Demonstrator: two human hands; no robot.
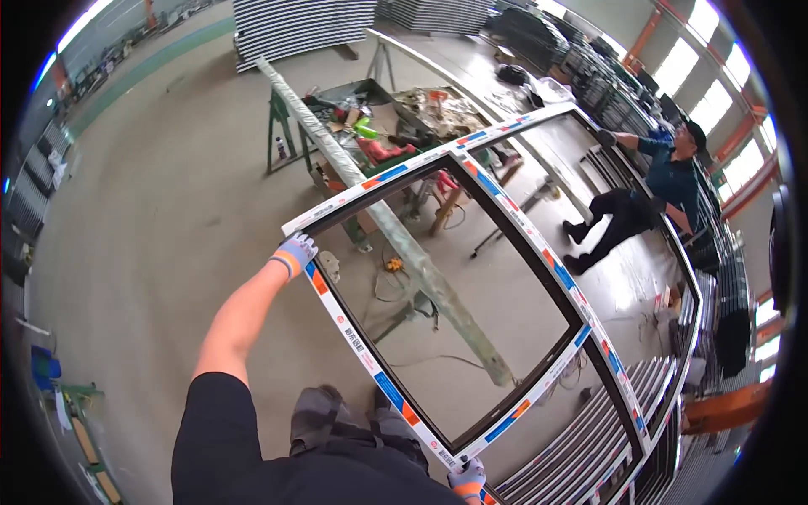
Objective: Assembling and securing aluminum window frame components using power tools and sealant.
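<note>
A large dark window frame (364,347), its faces covered in white, blue and orange printed protective tape, spans the middle of the view, with bars dividing it into openings. At its near left corner my left hand (295,252), in a grey glove with an orange cuff, is closed around the edge, the arm stretched out. My right hand (468,478), gloved alike, grips the near lower corner close to my body; part of it is cut off by the picture's lower edge. On the far right a co-worker (672,181) in dark clothes has both hands at the frame's other end.
Beneath and beyond the frame stand two long padded rails (396,227) on trestles. A work cart (379,114) between them holds tools and scraps. Stacked profiles (572,446) lie lower right; wrapped stacks (303,29) stand at the back. A cable crosses the floor.
</note>
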